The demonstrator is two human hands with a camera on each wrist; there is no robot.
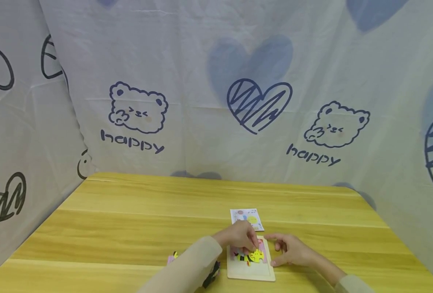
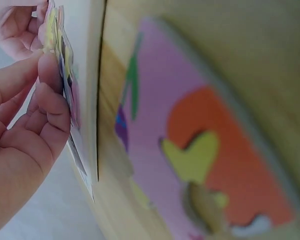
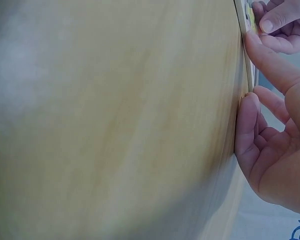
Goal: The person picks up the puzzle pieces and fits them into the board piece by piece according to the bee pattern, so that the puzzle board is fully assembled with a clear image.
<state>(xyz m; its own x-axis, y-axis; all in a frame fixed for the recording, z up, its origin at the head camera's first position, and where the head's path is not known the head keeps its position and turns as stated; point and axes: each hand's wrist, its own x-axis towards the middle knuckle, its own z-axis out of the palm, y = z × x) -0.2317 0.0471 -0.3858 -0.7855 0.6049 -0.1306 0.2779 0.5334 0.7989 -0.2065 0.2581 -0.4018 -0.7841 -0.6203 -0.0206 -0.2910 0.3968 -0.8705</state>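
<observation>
A pale wooden puzzle board [image 1: 251,272] lies on the table, with pink, black and yellow pieces in its upper part. Over it, my left hand [image 1: 242,236] pinches a yellow puzzle piece [image 1: 256,255] between thumb and forefinger; the left wrist view shows this grip from the side. My right hand [image 1: 293,250] touches the board's right edge, thumb lower down and forefinger near the upper corner, its other fingers bent. In the right wrist view the right fingers [image 3: 247,117] rest along that edge. Part of the board is hidden by the left hand.
A printed picture card [image 1: 253,219] lies just beyond the board. Loose puzzle pieces [image 1: 171,258] lie left of it, partly behind the left sleeve [image 1: 187,264]. Close to the left wrist camera is a pink and orange piece [image 2: 155,85]. A patterned curtain [image 1: 201,122] hangs behind the table.
</observation>
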